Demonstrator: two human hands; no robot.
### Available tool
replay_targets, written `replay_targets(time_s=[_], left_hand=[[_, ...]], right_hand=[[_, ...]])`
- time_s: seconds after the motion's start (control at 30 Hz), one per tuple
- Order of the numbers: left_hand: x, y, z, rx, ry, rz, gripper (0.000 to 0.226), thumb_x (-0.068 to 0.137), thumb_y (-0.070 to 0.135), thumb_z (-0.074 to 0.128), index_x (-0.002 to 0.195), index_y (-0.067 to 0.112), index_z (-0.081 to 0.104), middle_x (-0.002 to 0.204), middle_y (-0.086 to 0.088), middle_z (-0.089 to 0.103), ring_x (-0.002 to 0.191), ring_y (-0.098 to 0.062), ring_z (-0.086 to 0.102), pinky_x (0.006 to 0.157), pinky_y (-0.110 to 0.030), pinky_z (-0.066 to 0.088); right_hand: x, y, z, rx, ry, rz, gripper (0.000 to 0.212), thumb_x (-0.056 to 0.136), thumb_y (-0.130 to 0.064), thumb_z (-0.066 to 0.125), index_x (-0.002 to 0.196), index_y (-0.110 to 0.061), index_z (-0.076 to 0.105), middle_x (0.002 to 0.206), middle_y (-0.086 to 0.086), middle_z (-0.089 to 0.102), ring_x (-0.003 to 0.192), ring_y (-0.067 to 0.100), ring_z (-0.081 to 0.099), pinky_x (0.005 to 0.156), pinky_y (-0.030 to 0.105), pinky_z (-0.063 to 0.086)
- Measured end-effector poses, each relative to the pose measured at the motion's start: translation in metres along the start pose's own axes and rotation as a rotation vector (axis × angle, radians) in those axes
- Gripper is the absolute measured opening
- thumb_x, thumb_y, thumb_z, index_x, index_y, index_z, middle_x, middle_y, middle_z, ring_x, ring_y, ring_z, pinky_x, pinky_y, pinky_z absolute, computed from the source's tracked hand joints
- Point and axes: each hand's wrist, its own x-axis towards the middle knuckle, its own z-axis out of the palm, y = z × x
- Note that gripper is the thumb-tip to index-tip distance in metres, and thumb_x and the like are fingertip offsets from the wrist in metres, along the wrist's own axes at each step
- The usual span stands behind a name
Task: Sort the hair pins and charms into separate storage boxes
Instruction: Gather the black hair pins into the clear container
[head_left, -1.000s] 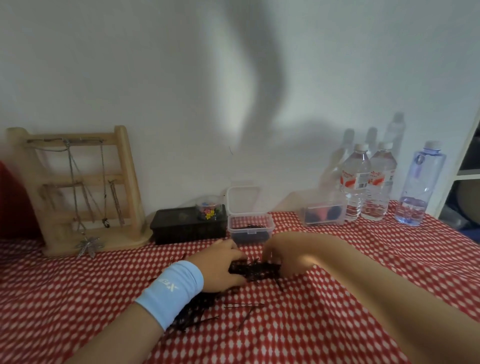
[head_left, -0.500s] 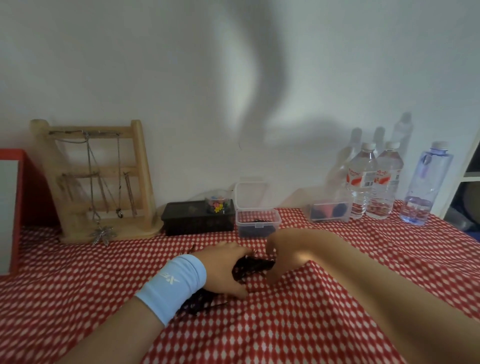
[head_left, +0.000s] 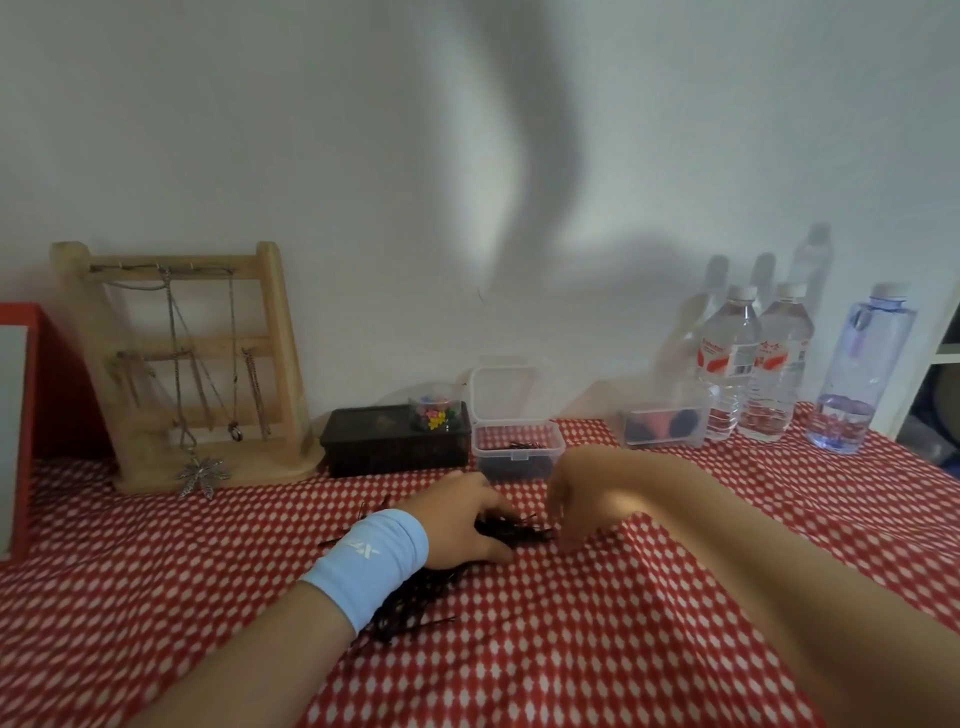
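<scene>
Two hands work a dark heap of hair pins (head_left: 511, 531) on the checked table (head_left: 597, 649), the left hand (head_left: 457, 525) with its grip curled round a bundle, the right hand (head_left: 579, 493) bent beside it, grip impossible to tell, while only some pins lie in the open clear box (head_left: 517, 452) behind, so most sorting seems left.

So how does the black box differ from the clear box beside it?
The black box is opaque, the clear box see-through. The black box is shut, a tub of coloured bits on it; the clear box's lid stands up, with dark pins inside. Both sit on the cloth.
</scene>
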Motion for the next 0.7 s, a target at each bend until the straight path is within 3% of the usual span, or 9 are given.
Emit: replay_targets(time_s=[0.07, 0.17, 0.27, 0.37, 0.5, 0.6, 0.7], left_hand=[[0.003, 0.001, 0.000, -0.031, 0.008, 0.019, 0.050, 0.085, 0.047, 0.068, 0.132, 0.034, 0.058, 0.120, 0.009, 0.049, 0.115, -0.014, 0.049, 0.103, -0.032, 0.041], [0.004, 0.000, -0.003, -0.020, 0.004, 0.045, 0.044, 0.086, 0.044, 0.068, 0.129, 0.033, 0.062, 0.122, 0.007, 0.052, 0.114, -0.015, 0.051, 0.102, -0.033, 0.042], [0.000, -0.005, -0.004, 0.008, 0.014, 0.033, 0.066, 0.081, 0.055, 0.069, 0.140, 0.031, 0.051, 0.132, 0.009, 0.045, 0.123, -0.013, 0.045, 0.107, -0.034, 0.040], [-0.006, -0.013, -0.004, 0.082, -0.022, -0.032, 0.090, 0.072, 0.068, 0.067, 0.148, 0.031, 0.036, 0.138, 0.009, 0.036, 0.128, -0.012, 0.034, 0.110, -0.037, 0.037], [-0.006, -0.014, -0.004, 0.039, 0.049, 0.018, 0.053, 0.086, 0.052, 0.065, 0.134, 0.032, 0.057, 0.121, 0.011, 0.046, 0.117, -0.010, 0.043, 0.100, -0.025, 0.037], [-0.004, -0.011, -0.003, 0.006, 0.113, 0.048, 0.037, 0.087, 0.046, 0.067, 0.120, 0.031, 0.068, 0.105, 0.014, 0.048, 0.103, -0.009, 0.052, 0.087, -0.020, 0.038], [-0.006, -0.014, -0.004, -0.015, 0.070, 0.005, 0.054, 0.078, 0.058, 0.069, 0.123, 0.030, 0.063, 0.109, 0.012, 0.049, 0.103, -0.008, 0.050, 0.090, -0.023, 0.043]], right_hand=[[0.002, 0.001, 0.003, -0.054, -0.008, 0.017, 0.032, 0.082, -0.036, 0.079, 0.113, -0.028, 0.077, 0.108, -0.006, 0.074, 0.097, 0.015, 0.068, 0.094, 0.029, 0.053], [0.005, -0.004, 0.008, 0.049, 0.090, -0.035, 0.020, 0.084, -0.025, 0.077, 0.103, -0.029, 0.080, 0.096, -0.009, 0.076, 0.087, 0.010, 0.068, 0.076, 0.017, 0.048], [0.005, -0.010, 0.006, 0.194, 0.135, -0.057, 0.023, 0.086, -0.017, 0.076, 0.107, -0.026, 0.078, 0.095, -0.006, 0.076, 0.077, 0.007, 0.070, 0.071, 0.017, 0.052], [0.004, -0.006, 0.002, 0.186, 0.213, -0.040, 0.035, 0.085, -0.021, 0.077, 0.119, -0.026, 0.071, 0.109, -0.007, 0.071, 0.092, 0.010, 0.065, 0.085, 0.022, 0.052], [0.003, -0.010, 0.008, 0.134, 0.099, -0.094, 0.053, 0.087, -0.028, 0.071, 0.138, -0.027, 0.058, 0.133, -0.005, 0.061, 0.119, 0.016, 0.058, 0.104, 0.032, 0.046], [0.005, -0.023, 0.015, 0.133, 0.052, -0.193, 0.048, 0.089, -0.039, 0.070, 0.136, -0.030, 0.061, 0.123, -0.008, 0.064, 0.106, 0.012, 0.061, 0.097, 0.030, 0.049], [0.011, -0.027, 0.017, 0.086, 0.097, -0.191, 0.037, 0.091, -0.040, 0.069, 0.126, -0.028, 0.068, 0.112, -0.006, 0.068, 0.098, 0.013, 0.062, 0.092, 0.029, 0.050]])
